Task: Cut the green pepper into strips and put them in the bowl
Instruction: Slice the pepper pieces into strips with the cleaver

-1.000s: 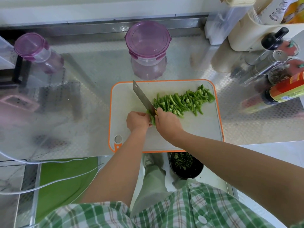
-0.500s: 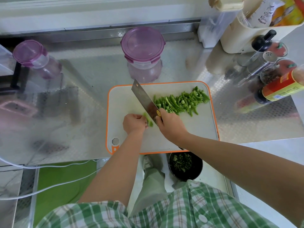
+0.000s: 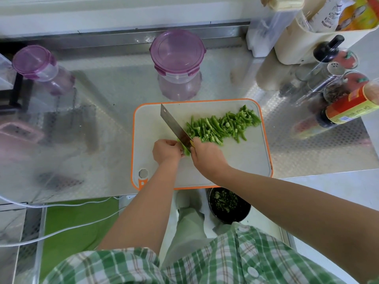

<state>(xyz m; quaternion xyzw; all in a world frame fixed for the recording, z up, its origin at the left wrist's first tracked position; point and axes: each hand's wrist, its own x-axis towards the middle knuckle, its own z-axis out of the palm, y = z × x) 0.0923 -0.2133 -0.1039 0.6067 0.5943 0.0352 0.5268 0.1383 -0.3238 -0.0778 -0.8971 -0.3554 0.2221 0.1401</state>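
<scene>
Mid-frame, the right hand point(image 3: 207, 154) grips a knife point(image 3: 174, 126) over a small pepper piece point(image 3: 185, 151), which the left hand point(image 3: 167, 150) pinches. Cutting looks nearly done; the strips point(image 3: 223, 125) then need moving.

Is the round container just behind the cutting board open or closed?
Closed. The container carries its purple lid flat on top, and the side clips are folded down over the rim.

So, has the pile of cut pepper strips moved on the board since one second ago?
No. The pepper strips still reach the right orange rim of the cutting board.
</scene>
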